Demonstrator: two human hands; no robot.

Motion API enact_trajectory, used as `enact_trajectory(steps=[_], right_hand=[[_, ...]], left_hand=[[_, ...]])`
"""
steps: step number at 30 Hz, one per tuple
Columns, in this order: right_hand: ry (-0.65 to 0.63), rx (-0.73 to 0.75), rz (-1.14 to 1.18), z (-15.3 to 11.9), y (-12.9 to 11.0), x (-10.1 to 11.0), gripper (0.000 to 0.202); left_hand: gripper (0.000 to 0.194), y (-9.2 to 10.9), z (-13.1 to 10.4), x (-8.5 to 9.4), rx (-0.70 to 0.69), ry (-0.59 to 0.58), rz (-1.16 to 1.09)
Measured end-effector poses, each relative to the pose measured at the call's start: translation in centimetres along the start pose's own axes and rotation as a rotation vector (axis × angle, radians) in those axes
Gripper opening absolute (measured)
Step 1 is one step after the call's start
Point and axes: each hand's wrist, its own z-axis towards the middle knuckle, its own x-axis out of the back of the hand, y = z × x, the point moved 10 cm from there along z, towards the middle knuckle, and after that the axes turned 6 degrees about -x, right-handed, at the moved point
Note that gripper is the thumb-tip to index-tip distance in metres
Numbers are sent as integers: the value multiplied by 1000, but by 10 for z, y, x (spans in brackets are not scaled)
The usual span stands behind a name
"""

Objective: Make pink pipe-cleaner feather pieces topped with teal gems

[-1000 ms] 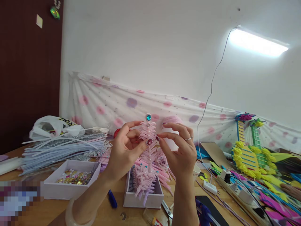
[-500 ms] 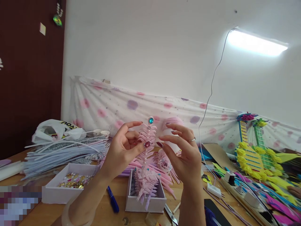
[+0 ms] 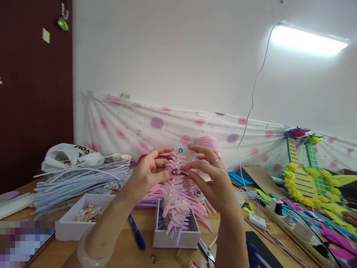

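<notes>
A pink feather-like craft strip [image 3: 173, 182] stands upright, with a row of small pearls down its middle and a blue gem at its top. My left hand [image 3: 152, 167] pinches its left side between thumb and fingers. On the other side, my right hand [image 3: 209, 167] has thumb and index finger close together against the strip's right edge; anything between those fingertips is too small to make out. Below the strip, a white box [image 3: 176, 240] holds more pink and lilac pieces with gems.
At left are a white tray [image 3: 67, 230] of gems, a bundle of pale pipe cleaners [image 3: 80, 184] and a plastic bag. A blue pen [image 3: 136, 232] and scissors [image 3: 206, 251] lie in front. Yellow and green instrument-shaped crafts and a power strip are at right.
My right hand has moved left to the strip, and its thumb and index finger have come together. The strip's top sits slightly lower. The camera view has shifted a little.
</notes>
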Motion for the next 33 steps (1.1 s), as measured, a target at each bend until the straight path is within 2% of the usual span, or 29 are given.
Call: enact_trajectory(steps=[9,16,23,30,33], right_hand=[[31,29,-25,0,-4,2,11],[162,55,-7,1,-10,8,11],[94,75,48,1,-15,4,16],[218,131,-17,-1,-22,9,13],[268,141,-28,-1,-25,11,13]], left_hand=[[60,5,2,0,-27,-8,-15],[62,17,-2,6,-132,96,51],[65,18,-2,6,-116,62,-22],[53,17,-2,9,-122,97,-10],[54,18,-4,9,-145,113,-1]])
